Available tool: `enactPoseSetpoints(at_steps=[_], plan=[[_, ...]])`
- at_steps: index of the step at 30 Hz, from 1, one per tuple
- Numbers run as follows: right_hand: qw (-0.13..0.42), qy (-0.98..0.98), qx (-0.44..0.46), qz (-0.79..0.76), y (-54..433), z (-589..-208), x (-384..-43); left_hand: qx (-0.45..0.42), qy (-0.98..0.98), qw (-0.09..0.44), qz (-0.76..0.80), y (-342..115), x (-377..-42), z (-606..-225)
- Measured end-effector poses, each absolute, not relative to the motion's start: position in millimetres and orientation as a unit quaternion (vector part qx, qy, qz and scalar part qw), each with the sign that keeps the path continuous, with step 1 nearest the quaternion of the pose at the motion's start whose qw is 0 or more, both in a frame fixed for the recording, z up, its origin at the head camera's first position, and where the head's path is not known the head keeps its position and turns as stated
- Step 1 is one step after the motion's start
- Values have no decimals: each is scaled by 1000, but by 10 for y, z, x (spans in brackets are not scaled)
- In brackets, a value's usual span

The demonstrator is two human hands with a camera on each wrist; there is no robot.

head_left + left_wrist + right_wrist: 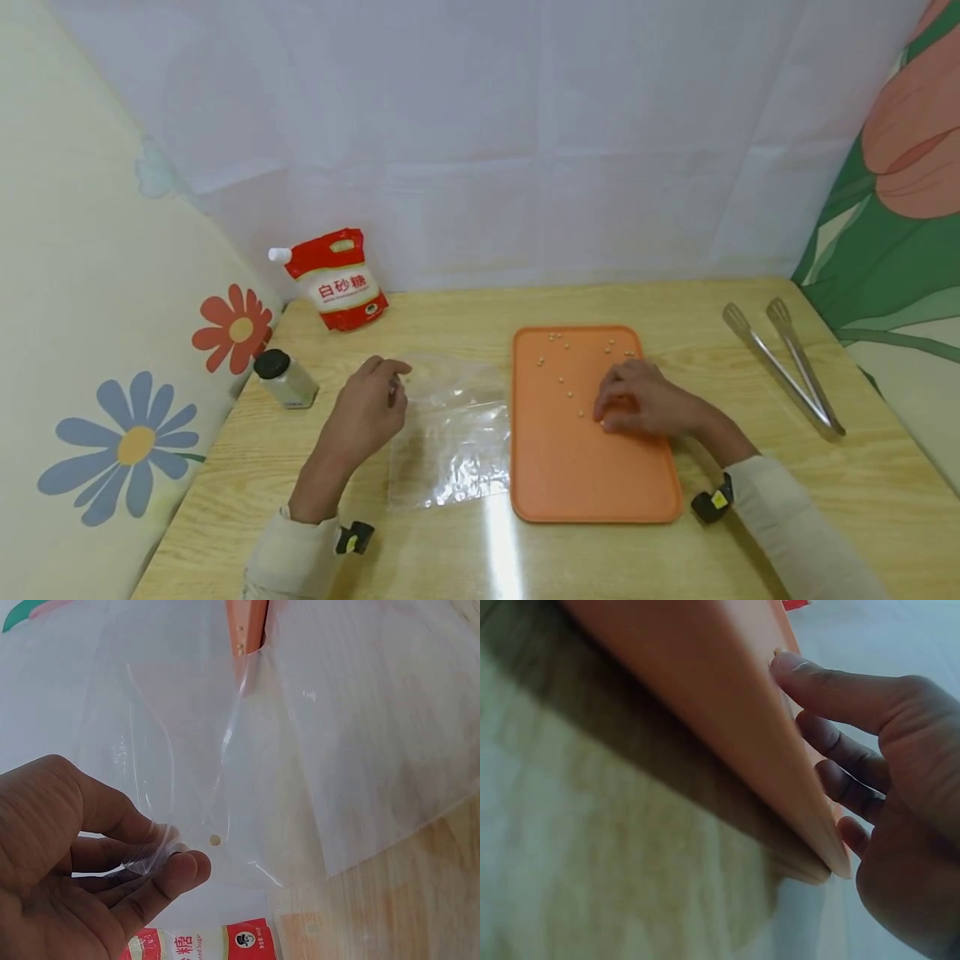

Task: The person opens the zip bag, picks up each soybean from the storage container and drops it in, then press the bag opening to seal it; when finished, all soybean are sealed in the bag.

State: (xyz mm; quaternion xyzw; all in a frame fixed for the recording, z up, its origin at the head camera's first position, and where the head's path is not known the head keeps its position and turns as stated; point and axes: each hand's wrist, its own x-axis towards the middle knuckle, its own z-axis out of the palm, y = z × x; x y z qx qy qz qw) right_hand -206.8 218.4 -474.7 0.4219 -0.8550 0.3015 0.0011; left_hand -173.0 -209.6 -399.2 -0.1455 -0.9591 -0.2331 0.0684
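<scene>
My left hand (366, 404) pinches the edge of a clear plastic bag (450, 446) between thumb and fingers. The bag lies beside the tray, and one small pale bean (215, 840) shows through its film close to my left fingertips. Over the right part of the orange tray (577, 483), my right hand (637, 398) reaches down with bent fingers. A small pale bean (602, 423) is at its thumb and fingertip, partly hidden by them. Several more beans (570, 394) lie scattered on the upper half of the tray.
A red and white sugar pouch (341, 283) with a white spout stands at the back left. In front of it is a small jar (288, 383) with a black lid. Metal tongs (787, 367) lie spread on the table at the right. A white cloth (480, 167) hangs behind.
</scene>
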Motion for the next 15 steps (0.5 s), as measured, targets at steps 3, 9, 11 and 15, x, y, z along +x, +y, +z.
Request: enactPoseSetpoints(at_steps=[3, 9, 11, 15], plan=[[1, -856, 417, 304, 2192, -4771, -2065, -147, -959, 69, -231, -2089, -1730, -3985], [-1, -856, 415, 308, 2201, -4776, -2052, -141, -961, 66, -229, -2073, -1726, -3972], [-1, -856, 415, 307, 2199, -4776, -2048, -142, -961, 68, -228, -2074, -1725, -3974], [-3, -858, 412, 307, 2199, -4789, -2044, -144, -960, 69, -228, -2075, -1724, -3983]])
